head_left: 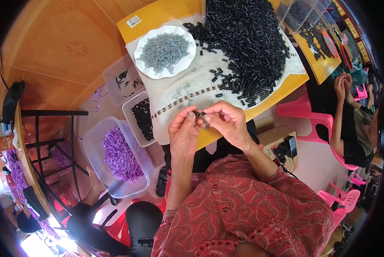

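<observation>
Small black tube [199, 114] pinched between both hands.

The yellow wooden tabletop [286, 85] carries a white woven cloth [175, 92]. On the cloth's far right lies a large heap of small black plastic tubes [247, 43]; to its left, also on the cloth, sits a white scalloped plate [142, 47] holding grey metal pins [164, 51]. A row of assembled pieces [185, 101] runs across the cloth nearer the person. Left of the tabletop, lower down, stand three clear plastic tubs: one far [115, 79], one in the middle holding black parts [142, 118], and the nearest [93, 141] holding purple parts [119, 154]. Both hands, left hand [184, 132] and right hand [226, 122], meet over the near edge (fingers touching around a small black piece [199, 114]).
</observation>
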Motion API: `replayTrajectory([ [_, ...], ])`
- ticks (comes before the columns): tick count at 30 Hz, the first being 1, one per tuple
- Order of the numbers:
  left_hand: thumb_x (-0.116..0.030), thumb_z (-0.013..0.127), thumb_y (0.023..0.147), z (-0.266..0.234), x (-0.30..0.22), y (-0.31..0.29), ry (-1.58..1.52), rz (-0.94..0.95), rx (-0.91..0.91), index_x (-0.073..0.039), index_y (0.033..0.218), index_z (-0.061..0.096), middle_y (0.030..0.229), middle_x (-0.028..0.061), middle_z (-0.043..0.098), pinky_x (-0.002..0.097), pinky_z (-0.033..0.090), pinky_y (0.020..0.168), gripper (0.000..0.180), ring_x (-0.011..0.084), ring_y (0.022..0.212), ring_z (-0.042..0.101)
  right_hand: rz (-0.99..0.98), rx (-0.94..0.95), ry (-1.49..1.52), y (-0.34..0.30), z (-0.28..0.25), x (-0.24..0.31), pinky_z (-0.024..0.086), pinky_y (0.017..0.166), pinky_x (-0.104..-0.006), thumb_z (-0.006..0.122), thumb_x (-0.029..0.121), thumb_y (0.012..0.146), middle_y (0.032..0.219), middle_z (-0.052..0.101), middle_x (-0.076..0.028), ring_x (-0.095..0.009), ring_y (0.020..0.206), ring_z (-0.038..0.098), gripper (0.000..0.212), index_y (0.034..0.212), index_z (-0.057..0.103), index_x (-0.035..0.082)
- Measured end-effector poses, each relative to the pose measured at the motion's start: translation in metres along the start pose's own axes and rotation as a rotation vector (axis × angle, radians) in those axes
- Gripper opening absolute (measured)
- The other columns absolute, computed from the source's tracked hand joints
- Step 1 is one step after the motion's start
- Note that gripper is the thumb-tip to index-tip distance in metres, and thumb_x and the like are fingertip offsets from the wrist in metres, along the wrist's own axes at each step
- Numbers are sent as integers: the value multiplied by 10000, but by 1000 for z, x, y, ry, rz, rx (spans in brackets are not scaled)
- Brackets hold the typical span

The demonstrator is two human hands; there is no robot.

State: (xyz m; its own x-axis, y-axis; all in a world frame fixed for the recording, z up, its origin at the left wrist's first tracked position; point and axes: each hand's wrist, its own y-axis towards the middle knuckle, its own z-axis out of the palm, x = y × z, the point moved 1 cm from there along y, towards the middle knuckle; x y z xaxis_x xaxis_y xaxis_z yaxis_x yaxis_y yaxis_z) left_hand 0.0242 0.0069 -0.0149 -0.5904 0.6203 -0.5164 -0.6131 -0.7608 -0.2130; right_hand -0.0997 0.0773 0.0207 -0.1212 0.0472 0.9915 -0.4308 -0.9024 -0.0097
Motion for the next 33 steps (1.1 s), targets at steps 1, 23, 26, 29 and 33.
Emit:
replayTrajectory([
  [1,-47,542,928,1,0,0,-8,0,13,14,1130,596,1007,118,642,299,504,739,219,143,789,589,12,-4,25,0,0,1,493,654,-202,606,-53,846,852,607,-42,-65,745,605,127,972,620,-39],
  [23,-53,540,934,11,-1,-7,10,84,15,4,1127,600,996,104,646,298,510,731,210,127,787,595,-116,-35,-37,-4,11,8,526,655,-220,612,-50,838,892,627,-83,-129,800,664,89,927,621,-48],
  [26,-44,538,933,11,-1,-8,28,100,11,6,1125,601,991,102,645,299,511,732,208,123,785,594,-140,-31,-48,-4,10,6,522,637,-215,622,-42,833,884,628,-80,-124,798,665,87,920,623,-43],
  [29,-52,546,929,12,-2,-9,58,103,31,-9,1125,610,1003,98,636,310,486,812,211,136,842,575,-141,-39,-49,-4,10,4,517,623,-208,626,-37,830,874,629,-77,-121,789,666,83,913,625,-40],
  [33,-29,553,920,14,0,-10,147,168,-10,6,1114,612,980,102,645,296,498,772,206,140,817,591,-150,-65,-45,-4,12,4,512,605,-204,630,-38,825,854,631,-75,-116,753,664,77,902,627,-39],
])
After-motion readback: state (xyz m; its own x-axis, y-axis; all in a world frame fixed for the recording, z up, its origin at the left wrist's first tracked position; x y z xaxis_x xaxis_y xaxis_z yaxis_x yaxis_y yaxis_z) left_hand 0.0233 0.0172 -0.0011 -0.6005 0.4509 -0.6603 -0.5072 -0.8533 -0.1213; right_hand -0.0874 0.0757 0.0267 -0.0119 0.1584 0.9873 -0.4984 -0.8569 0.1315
